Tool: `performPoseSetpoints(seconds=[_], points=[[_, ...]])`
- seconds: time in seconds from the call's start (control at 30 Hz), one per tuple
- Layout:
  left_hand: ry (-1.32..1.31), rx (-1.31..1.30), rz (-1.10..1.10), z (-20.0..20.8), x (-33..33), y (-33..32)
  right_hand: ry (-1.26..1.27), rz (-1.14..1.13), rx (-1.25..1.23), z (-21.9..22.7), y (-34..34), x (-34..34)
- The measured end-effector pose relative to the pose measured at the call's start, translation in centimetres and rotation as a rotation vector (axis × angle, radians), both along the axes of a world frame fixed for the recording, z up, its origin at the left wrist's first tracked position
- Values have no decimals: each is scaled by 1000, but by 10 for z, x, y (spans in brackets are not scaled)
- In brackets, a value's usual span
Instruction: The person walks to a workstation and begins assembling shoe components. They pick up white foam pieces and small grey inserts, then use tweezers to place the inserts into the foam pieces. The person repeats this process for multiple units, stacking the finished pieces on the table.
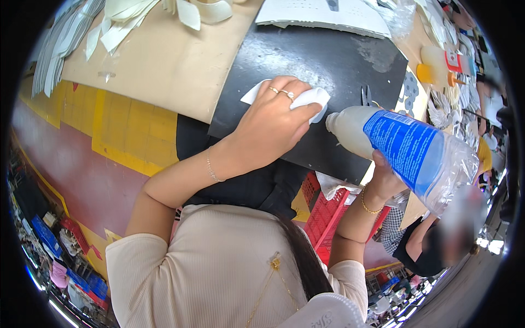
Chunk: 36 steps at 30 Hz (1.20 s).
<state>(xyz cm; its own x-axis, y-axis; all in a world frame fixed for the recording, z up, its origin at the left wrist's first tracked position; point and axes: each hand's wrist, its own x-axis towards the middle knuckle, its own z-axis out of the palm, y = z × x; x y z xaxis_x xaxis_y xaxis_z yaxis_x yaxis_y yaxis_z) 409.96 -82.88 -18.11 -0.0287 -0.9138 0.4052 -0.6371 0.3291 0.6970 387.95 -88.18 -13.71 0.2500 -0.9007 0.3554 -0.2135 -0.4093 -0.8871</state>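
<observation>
Near the middle of my view: a crumpled white cloth (318, 100) and a tilted clear plastic bottle (404, 147) with a bright blue label

The cloth is bunched under the left hand (278, 120), whose fingers are curled closed around it, white edges poking out on both sides. Just to its right, the bottle leans over, its narrow neck pointing toward the cloth and close beside it. The right hand (388, 177) grips the bottle from beneath, thumb against the near side; its other fingers are mostly hidden. I cannot tell whether the neck is capped.

From my remote seat, I judge the step to be bringing cloth and bottle neck together. I would keep the tilt shallow, aim at the cloth's middle, and grip firmly without squeezing, since such plastic would likely give.

Both are above a flat, dull-black board (262, 60). On it, just beyond the bottle's neck, lies a small dark two-pronged tool (365, 97), worth keeping clear of drips.

Farther out, a white dotted panel (322, 15) covers part of the board's far end, a beige tabletop (175, 60) extends left, and a red plastic crate (327, 216) sits below.
</observation>
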Motion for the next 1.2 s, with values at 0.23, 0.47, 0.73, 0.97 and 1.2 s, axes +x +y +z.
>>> performPoseSetpoints(seconds=[0.23, 0.47, 0.73, 0.97, 1.2], points=[[1, -22, 0, -1, -1, 0, 49, 0, 89, -4, -3, 6], [0, -13, 13, -1, -2, 0, 234, -29, -76, -13, -8, -13], [-4, -21, -3, -3, -1, 0, 131, -375, -402, 36, -25, -48], [-6, 13, 7, 0, 2, -1, -1044, 118, 7, 107, -48, -92], [129, 22, 76, 5, 1, -3, -504, -495, -114, 116, -90, -154]])
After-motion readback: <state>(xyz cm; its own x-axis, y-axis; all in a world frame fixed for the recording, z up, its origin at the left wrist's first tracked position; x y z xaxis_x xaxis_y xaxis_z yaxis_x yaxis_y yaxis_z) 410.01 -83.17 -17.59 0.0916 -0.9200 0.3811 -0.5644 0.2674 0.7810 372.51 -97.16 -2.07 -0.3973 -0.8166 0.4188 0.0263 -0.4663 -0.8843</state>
